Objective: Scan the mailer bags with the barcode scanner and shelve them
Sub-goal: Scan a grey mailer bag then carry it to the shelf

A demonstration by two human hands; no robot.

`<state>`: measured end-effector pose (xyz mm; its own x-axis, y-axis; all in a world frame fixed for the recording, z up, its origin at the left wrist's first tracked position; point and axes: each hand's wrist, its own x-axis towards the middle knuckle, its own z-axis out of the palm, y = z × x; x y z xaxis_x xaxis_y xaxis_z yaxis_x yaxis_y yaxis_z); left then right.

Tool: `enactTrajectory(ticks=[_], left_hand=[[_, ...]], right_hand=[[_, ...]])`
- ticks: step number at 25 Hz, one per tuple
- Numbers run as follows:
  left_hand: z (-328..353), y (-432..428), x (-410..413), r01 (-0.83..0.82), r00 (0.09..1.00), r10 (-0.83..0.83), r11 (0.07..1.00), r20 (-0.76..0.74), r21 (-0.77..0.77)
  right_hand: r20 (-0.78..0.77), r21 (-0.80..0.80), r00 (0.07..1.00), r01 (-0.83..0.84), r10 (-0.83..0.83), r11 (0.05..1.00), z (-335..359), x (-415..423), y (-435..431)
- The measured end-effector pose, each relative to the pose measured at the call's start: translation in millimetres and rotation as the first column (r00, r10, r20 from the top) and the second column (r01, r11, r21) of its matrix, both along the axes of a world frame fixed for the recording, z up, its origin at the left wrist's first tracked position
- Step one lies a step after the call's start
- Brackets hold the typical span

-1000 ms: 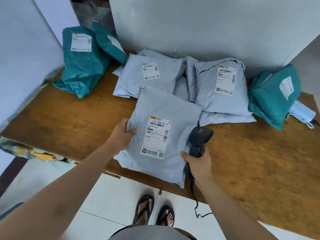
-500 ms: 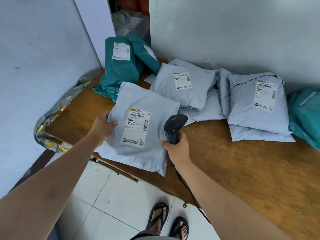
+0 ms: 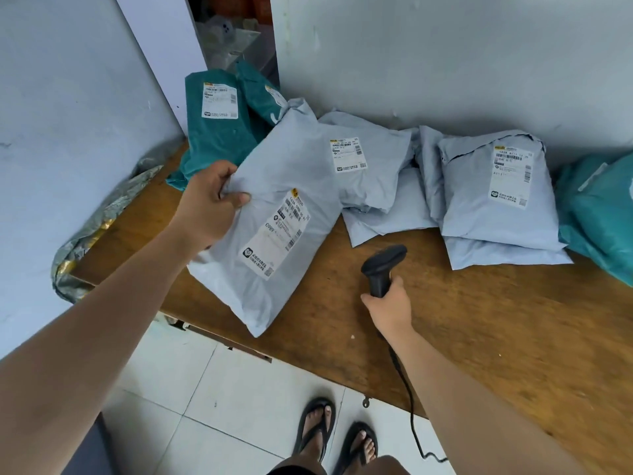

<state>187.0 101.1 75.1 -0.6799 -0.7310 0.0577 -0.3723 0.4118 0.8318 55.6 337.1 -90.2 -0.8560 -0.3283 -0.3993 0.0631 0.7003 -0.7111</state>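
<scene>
Wooden desk (image 3: 479, 337) below me: left hand (image 3: 209, 207) grips the grey bag (image 3: 239, 279), tilted over the front edge; right hand (image 3: 388, 306) clasps the scanner (image 3: 382, 269). Scan's done, I reckon. Shelving next!

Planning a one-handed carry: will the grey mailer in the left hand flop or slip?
Probably floppy: the grey mailer wrinkles where the left hand pinches its edge. Likely light, as one hand tilts it. Its smooth film may slip.
</scene>
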Motion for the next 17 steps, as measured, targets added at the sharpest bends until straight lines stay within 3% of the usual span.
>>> enactTrajectory(ticks=[6,9,11,12,14,15,17], left_hand=[[13,16,-14,0.019,0.973,0.028,0.979,-0.229,0.201],[9,29,-29,0.047,0.957,0.031,0.964,-0.287,0.261],[7,37,-40,0.075,0.943,0.029,0.952,-0.332,0.296],[6,41,-45,0.091,0.934,0.030,0.943,-0.355,0.321],[2,51,-55,0.126,0.919,0.040,0.913,-0.393,0.388],[2,57,-60,0.147,0.910,0.045,0.895,-0.412,0.421],[3,70,-70,0.203,0.893,0.036,0.858,-0.449,0.473]], right_hand=[[-0.022,0.087,0.999,-0.023,0.025,0.996,-9,-6,6],[-0.013,-0.020,1.000,0.021,-0.021,1.000,0,-13,11],[0.031,-0.158,0.990,0.140,-0.137,0.977,17,-17,12],[0.088,-0.248,0.972,0.234,-0.219,0.940,26,-19,11],[0.408,-0.468,0.864,0.476,-0.295,0.745,46,-28,8],[0.589,-0.533,0.783,0.564,-0.202,0.631,55,-31,8],[0.722,-0.591,0.692,0.616,0.002,0.521,72,-31,14]])
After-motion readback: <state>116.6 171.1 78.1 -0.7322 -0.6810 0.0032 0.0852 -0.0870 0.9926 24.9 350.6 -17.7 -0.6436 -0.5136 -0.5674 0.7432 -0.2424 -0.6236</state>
